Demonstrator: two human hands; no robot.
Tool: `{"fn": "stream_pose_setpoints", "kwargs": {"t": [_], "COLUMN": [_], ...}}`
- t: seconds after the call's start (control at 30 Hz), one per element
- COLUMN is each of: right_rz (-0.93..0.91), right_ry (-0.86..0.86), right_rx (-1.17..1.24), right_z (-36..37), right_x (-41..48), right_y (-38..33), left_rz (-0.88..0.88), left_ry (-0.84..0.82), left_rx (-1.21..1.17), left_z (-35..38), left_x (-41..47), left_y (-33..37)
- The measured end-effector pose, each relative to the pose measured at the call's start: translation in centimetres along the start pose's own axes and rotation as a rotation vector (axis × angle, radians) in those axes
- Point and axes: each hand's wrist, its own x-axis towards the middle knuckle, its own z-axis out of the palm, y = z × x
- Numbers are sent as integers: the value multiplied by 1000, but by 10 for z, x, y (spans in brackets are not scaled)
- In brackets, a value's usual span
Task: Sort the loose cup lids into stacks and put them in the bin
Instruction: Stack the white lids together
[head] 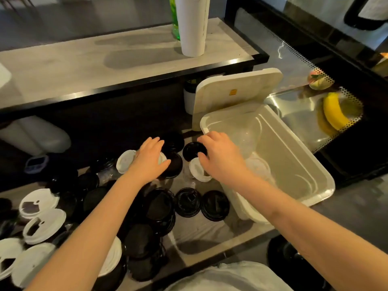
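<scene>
I'd say mid-gather: left hand [150, 158] flat on a white lid [125, 162], right hand [220, 156] curled over a second lid [198, 171] (grip unclear), next stack them for the bin [289, 148].

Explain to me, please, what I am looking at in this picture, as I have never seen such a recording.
There is no machine here: a person wears a camera on the head, so the one picture looks down along both bare arms. The left hand rests on a white lid. The right hand touches a black lid beside the open bin; whether it grips it is unclear. Black and white cup lids lie scattered on the counter, and clear lids sit in the bin.
</scene>
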Motion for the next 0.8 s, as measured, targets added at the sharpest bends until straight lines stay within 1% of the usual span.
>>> {"fn": "stream_pose_setpoints", "kwargs": {"t": [0.1, 0.2, 0.3, 0.4, 0.47, 0.53, 0.67, 0.8], "right_rz": [48, 99, 196, 241, 231, 208, 167, 221], "right_ry": [-164, -375, -562, -670, -712, -715, -657, -597], "right_rx": [19, -129, -243, -252, -264, -298, -313, -257], "right_z": [31, 58, 75, 90, 98, 104, 112, 111], "right_x": [8, 16, 26, 37, 42, 45, 48, 48], "right_y": [-21, -21, -10, -1, 3, 9, 15, 14], "left_rz": [-106, -153, -148, -94, -74, -57, -29, -12], "left_ry": [-102, -199, -269, -307, -304, -273, -208, -104], "left_rx": [80, 164, 251, 315, 312, 308, 241, 138], "left_z": [0, -3, -4, 1, 6, 8, 9, 6], "left_x": [2, 11, 23, 29, 30, 31, 28, 21], "left_y": [-26, -44, -49, -47, -45, -45, -48, -50]}}
